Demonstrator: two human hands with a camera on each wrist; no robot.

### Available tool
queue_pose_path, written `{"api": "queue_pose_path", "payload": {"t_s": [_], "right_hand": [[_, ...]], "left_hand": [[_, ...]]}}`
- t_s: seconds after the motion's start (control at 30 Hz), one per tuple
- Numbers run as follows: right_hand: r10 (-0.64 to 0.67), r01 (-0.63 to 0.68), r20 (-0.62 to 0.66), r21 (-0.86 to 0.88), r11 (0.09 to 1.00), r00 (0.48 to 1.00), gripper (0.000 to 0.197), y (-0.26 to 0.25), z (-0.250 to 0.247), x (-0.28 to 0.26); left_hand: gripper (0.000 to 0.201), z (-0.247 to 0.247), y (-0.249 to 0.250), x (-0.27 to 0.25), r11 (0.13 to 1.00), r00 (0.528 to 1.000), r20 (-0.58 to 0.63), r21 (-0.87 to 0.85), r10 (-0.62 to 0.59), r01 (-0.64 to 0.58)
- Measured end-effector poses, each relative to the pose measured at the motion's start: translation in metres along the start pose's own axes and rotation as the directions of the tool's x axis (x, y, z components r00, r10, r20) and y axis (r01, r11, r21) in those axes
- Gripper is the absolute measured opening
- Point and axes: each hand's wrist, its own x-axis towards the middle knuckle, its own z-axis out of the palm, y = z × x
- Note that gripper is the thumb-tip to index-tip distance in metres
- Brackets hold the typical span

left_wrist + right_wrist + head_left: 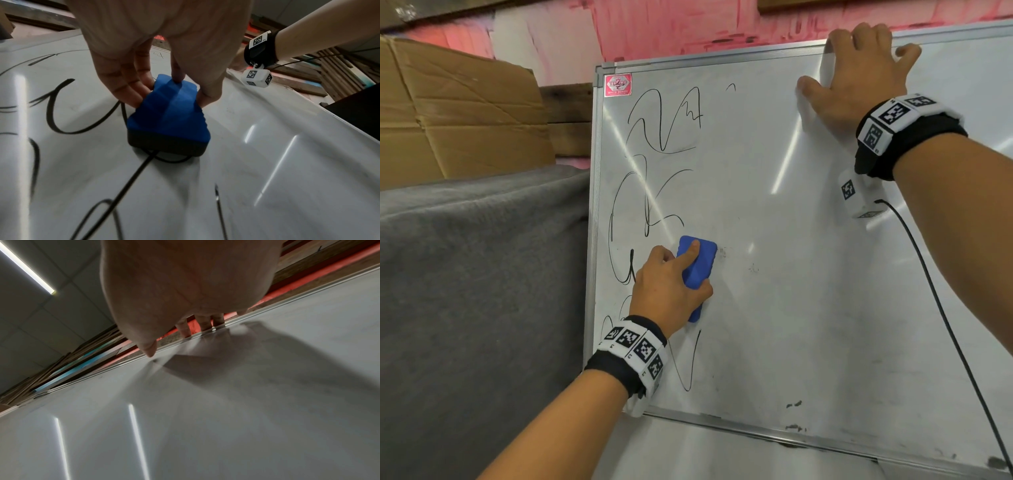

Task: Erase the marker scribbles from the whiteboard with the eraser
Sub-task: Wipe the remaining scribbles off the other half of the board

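A whiteboard (pixel 774 240) leans upright, with black marker scribbles (pixel 654 130) down its left part. My left hand (pixel 671 287) grips a blue eraser (pixel 697 270) with a dark felt base and presses it flat on the board, just right of the scribbles. In the left wrist view the eraser (pixel 170 113) sits between my thumb and fingers, with scribbles (pixel 61 116) beside and below it. My right hand (pixel 859 72) holds the board's top edge, fingers hooked over the frame, thumb on the surface. The right wrist view shows those fingers (pixel 203 322) over the frame.
Flattened cardboard (pixel 455 106) and a grey cloth-covered surface (pixel 476 291) stand left of the board. A pink wall (pixel 688 27) is behind. A black cable (pixel 945 325) hangs from my right wrist across the board's right side. Dark smudges (pixel 794 404) mark the lower edge.
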Motion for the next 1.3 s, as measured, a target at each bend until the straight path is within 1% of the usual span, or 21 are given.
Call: {"api": "queue_pose_path", "payload": {"t_s": [0.13,0.23,0.33,0.47,0.6,0.77,0.9,0.97,1.1,1.3], "right_hand": [[0.001,-0.001,-0.012,0.000,1.000,1.000,0.066,-0.002,-0.001,-0.003],[-0.002,0.002,-0.036,-0.006,1.000,0.999,0.064,-0.002,-0.002,-0.005],[-0.001,0.001,-0.033,0.002,1.000,0.999,0.062,-0.002,-0.003,-0.005],[0.010,-0.010,-0.029,-0.002,1.000,1.000,0.065,-0.004,-0.004,-0.005],[0.017,-0.017,-0.005,0.006,1.000,1.000,0.070,-0.006,-0.004,-0.003],[0.038,-0.038,0.008,0.023,0.999,0.999,0.071,-0.007,-0.003,-0.002],[0.039,-0.039,-0.013,0.039,0.998,0.999,0.069,-0.009,-0.005,-0.004],[0.045,-0.044,-0.010,0.058,0.997,0.999,0.071,-0.011,-0.005,-0.008],[0.056,-0.060,0.049,0.071,0.996,0.997,0.074,-0.020,0.000,-0.032],[0.009,-0.022,0.131,0.092,0.995,0.991,0.068,-0.031,0.014,-0.095]], "left_hand": [[0.069,-0.001,0.000,0.000,1.000,1.000,-0.011,-0.008,0.021,-0.021],[0.069,0.005,-0.005,-0.006,0.999,0.999,-0.026,-0.036,0.026,-0.027],[0.069,0.008,-0.012,-0.018,0.999,0.999,-0.007,-0.028,0.041,-0.041],[0.069,0.009,-0.019,-0.032,1.000,0.999,0.028,-0.020,0.015,-0.015],[0.069,0.008,-0.020,-0.032,1.000,0.999,0.033,-0.024,0.012,-0.011],[0.069,0.009,-0.022,-0.033,0.999,0.999,0.032,-0.020,0.026,-0.025],[0.070,0.008,-0.024,-0.036,0.999,0.999,0.020,-0.023,0.038,-0.038],[0.070,0.007,-0.027,-0.039,0.999,0.999,0.035,-0.017,0.033,-0.033],[0.069,0.010,-0.030,-0.050,1.000,0.997,0.073,0.006,0.024,-0.024],[0.070,0.014,-0.038,-0.070,1.000,0.989,0.148,0.016,-0.002,0.000]]}}
